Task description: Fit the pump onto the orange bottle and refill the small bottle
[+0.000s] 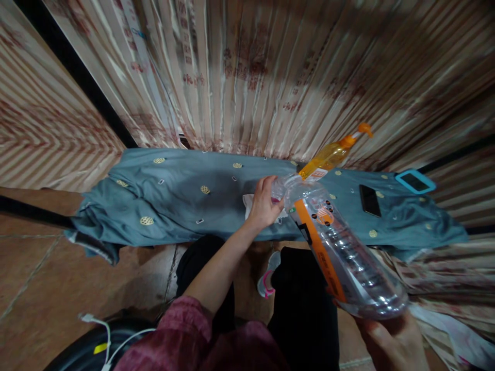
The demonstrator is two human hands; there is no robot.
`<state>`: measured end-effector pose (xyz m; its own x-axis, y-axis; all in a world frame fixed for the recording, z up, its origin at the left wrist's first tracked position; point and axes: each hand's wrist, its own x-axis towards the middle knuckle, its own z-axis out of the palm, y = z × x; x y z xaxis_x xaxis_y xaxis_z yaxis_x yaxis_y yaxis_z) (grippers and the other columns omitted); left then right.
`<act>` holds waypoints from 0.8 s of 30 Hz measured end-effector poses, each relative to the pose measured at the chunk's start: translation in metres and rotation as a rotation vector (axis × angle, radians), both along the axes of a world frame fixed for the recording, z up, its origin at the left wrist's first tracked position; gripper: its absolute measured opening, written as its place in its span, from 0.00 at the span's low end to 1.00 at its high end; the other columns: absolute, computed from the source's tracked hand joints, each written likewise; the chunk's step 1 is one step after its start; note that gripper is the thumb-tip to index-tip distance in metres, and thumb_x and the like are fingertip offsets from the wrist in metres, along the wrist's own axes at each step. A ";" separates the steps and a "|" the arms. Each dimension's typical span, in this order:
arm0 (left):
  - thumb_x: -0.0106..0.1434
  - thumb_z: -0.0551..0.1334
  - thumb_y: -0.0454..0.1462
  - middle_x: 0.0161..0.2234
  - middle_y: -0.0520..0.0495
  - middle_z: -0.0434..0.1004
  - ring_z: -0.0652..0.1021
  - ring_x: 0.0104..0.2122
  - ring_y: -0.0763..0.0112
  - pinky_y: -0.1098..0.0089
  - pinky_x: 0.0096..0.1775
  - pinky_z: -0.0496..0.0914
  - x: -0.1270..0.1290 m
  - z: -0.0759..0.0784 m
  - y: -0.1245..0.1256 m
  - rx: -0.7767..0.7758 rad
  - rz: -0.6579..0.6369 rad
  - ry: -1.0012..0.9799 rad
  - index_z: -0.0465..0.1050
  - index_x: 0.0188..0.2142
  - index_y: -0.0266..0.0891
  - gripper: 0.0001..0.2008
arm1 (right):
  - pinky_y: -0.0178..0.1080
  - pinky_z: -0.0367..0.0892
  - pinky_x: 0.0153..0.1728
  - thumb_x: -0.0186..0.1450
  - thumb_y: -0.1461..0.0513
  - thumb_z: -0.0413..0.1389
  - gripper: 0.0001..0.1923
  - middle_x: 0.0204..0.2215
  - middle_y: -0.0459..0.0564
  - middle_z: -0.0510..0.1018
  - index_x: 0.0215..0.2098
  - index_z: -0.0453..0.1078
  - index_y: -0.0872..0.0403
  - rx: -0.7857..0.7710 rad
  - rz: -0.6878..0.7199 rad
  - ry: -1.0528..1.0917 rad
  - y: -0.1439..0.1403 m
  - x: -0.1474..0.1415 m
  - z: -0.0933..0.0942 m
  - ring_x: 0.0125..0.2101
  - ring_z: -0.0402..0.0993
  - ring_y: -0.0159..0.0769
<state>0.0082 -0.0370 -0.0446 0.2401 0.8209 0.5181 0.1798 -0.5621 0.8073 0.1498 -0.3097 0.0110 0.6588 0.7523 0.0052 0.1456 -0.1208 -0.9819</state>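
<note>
In the head view, we find the large clear bottle (350, 252) held aslant between two bare hands, its neck end over the cloth-covered desk (181, 175) and its base end back towards the wearer.

The left hand (264, 203) is at the bottle's neck end, its fingers curled narrowly around clear plastic; we cannot tell whether this is the neck itself or a separate small piece. The right hand (402, 340) holds the base end from below; its thumb side shows, while most of its fingers are hidden. We judge that the two-ended hold serves to keep so long a body steady at its slant.

A white sheet (247, 205) lies left of the bottle's neck end, partly covered by the left hand. Just beyond the neck is an amber pump bottle (327, 158), its foot concealed; we judge it is within easy reach there. A dark phone (370, 201) and a blue-rimmed device (415, 181) are on the bottle's right, the phone nearer, seemingly set aside from the handling.

As to pose, the left forearm (222, 270) reaches forward, left of the bottle, with the wrist fairly straight. The right hand sits lower in view, close to the wearer; its forearm is out of frame.
</note>
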 end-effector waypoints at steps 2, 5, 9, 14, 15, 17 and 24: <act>0.59 0.63 0.42 0.53 0.38 0.66 0.69 0.55 0.53 0.51 0.56 0.65 0.000 0.000 0.000 -0.007 0.000 0.006 0.59 0.56 0.40 0.26 | 0.50 0.75 0.38 0.50 0.52 0.68 0.31 0.41 0.57 0.81 0.51 0.72 0.51 -0.008 -0.026 0.079 -0.001 0.000 -0.003 0.38 0.80 0.50; 0.58 0.64 0.41 0.52 0.39 0.66 0.69 0.54 0.53 0.51 0.56 0.65 0.001 0.001 0.000 -0.020 0.010 0.009 0.60 0.55 0.41 0.26 | 0.50 0.73 0.43 0.52 0.52 0.67 0.34 0.46 0.57 0.79 0.54 0.70 0.52 -0.021 -0.017 0.093 -0.001 0.000 -0.006 0.42 0.78 0.49; 0.59 0.63 0.40 0.52 0.39 0.67 0.70 0.54 0.54 0.50 0.56 0.66 0.001 0.003 0.000 -0.027 0.019 0.008 0.60 0.54 0.41 0.25 | 0.50 0.72 0.46 0.52 0.53 0.67 0.39 0.51 0.57 0.77 0.59 0.65 0.51 0.006 0.002 0.108 0.000 0.002 -0.008 0.45 0.77 0.50; 0.59 0.63 0.40 0.53 0.38 0.66 0.70 0.54 0.53 0.50 0.57 0.66 0.001 0.001 0.000 -0.014 0.018 0.011 0.60 0.55 0.39 0.26 | 0.50 0.73 0.43 0.51 0.52 0.67 0.32 0.38 0.55 0.81 0.52 0.71 0.54 -0.035 -0.019 0.114 -0.004 0.006 -0.017 0.41 0.78 0.50; 0.58 0.64 0.40 0.53 0.37 0.66 0.70 0.55 0.53 0.50 0.57 0.65 0.001 0.001 0.001 -0.011 0.019 0.012 0.60 0.55 0.39 0.26 | 0.49 0.73 0.43 0.51 0.52 0.67 0.31 0.39 0.55 0.81 0.51 0.72 0.54 -0.047 -0.030 0.107 -0.005 0.006 -0.018 0.42 0.78 0.50; 0.58 0.64 0.40 0.53 0.37 0.66 0.69 0.54 0.53 0.50 0.57 0.65 0.000 0.001 0.001 -0.011 0.020 0.013 0.60 0.55 0.38 0.27 | 0.49 0.72 0.44 0.52 0.52 0.67 0.30 0.42 0.56 0.81 0.50 0.71 0.53 -0.058 -0.047 0.084 -0.006 0.006 -0.019 0.44 0.77 0.51; 0.59 0.62 0.39 0.53 0.37 0.66 0.70 0.54 0.53 0.51 0.57 0.65 -0.001 0.002 -0.001 -0.021 0.015 0.009 0.60 0.54 0.38 0.25 | 0.54 0.67 0.49 0.52 0.50 0.66 0.26 0.34 0.53 0.80 0.44 0.72 0.54 -0.060 -0.071 0.044 -0.001 0.003 -0.016 0.43 0.76 0.53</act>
